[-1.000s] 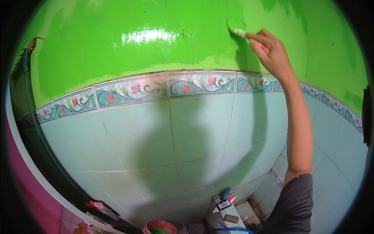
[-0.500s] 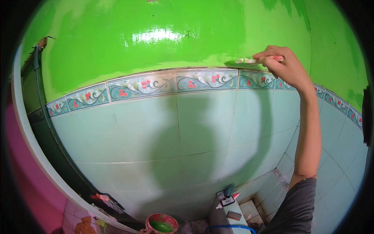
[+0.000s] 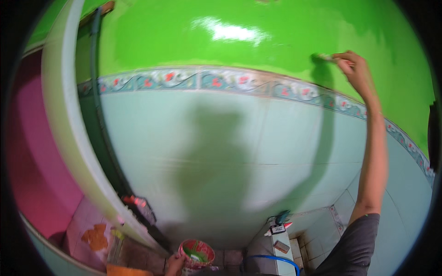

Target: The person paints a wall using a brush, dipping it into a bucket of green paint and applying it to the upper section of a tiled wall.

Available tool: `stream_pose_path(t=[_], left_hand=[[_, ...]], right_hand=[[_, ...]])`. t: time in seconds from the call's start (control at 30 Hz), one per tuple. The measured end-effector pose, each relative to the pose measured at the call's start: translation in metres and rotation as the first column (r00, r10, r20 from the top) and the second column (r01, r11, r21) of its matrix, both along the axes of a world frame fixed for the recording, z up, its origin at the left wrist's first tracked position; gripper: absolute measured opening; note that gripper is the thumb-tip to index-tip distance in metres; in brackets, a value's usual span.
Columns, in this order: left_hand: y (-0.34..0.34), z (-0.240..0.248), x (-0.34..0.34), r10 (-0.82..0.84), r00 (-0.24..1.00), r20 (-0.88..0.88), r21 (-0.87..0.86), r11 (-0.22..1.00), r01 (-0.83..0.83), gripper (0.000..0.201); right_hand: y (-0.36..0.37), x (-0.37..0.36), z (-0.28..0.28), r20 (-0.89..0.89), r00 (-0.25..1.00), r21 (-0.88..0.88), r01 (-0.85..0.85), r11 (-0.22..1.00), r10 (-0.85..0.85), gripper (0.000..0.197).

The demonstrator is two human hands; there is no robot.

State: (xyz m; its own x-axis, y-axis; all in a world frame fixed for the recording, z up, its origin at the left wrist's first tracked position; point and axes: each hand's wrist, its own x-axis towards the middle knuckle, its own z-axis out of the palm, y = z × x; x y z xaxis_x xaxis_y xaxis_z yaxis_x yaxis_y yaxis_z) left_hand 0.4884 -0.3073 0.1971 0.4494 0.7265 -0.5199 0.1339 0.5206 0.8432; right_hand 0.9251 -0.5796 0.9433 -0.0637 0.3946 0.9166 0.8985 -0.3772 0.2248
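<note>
In my raised right hand (image 3: 355,69) a paintbrush (image 3: 326,57) is gripped by its handle. Its bristles, green with paint, are at the bright green wall (image 3: 184,41), above the flowered tile border; whether they touch it I cannot tell. Low in the view, my left hand (image 3: 175,264) holds the rim of a red paint bucket (image 3: 214,254). Green paint shows inside the bucket, along with something pale that I cannot make out. The painted wall looks wet and shiny near the top middle.
Pale tiles (image 3: 285,133) cover the lower wall under the flowered border (image 3: 179,78). A door frame (image 3: 69,115) curves down the left side. At lower right, a ledge (image 3: 284,257) carries a brush-like block and small bottles. A blue hose (image 3: 271,257) bends beside it.
The view has swung left and tilted. My right hand has lifted the brush off the border's edge to higher on the green wall. More of my left hand and the bucket shows.
</note>
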Motion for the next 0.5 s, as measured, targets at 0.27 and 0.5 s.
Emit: stream_pose_path(t=[0.27, 0.5], left_hand=[[-0.007, 0.034, -0.046, 0.074, 0.994, -0.077, 0.354, 0.934, -0.043, 0.036], [-0.013, 0.102, -0.072, 0.036, 0.996, -0.082, 0.364, 0.932, -0.004, 0.03]], right_hand=[[0.035, -0.098, -0.14, -0.412, 0.848, 0.235, -0.254, 0.938, 0.333, 0.037], [0.087, -0.192, -0.333, -0.791, 0.437, 0.183, -0.501, 0.846, 0.43, 0.038]])
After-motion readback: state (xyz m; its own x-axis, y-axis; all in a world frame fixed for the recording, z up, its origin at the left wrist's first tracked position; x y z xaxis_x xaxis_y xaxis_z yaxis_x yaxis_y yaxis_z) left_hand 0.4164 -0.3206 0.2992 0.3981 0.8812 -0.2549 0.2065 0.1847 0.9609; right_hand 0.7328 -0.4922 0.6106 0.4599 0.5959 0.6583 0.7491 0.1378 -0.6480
